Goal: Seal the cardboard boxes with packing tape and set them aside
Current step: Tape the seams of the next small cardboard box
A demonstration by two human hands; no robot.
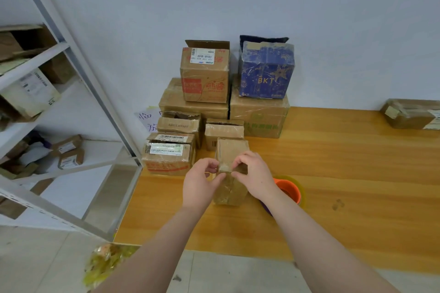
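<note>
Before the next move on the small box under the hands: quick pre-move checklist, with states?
1. The small box stands on the table: ok.
2. The left hand has a grip on the box's near top edge, fingers pinching: ok.
3. The right hand has a grip on the same edge: ok.
4. Tape is pressed down along the whole seam: cannot tell, the film is too faint to see.
5. The tape roll is on the table beside the right wrist, likely within reach: ok.
6. There is a gap between the small box and the brown box behind it: cannot tell.
</note>
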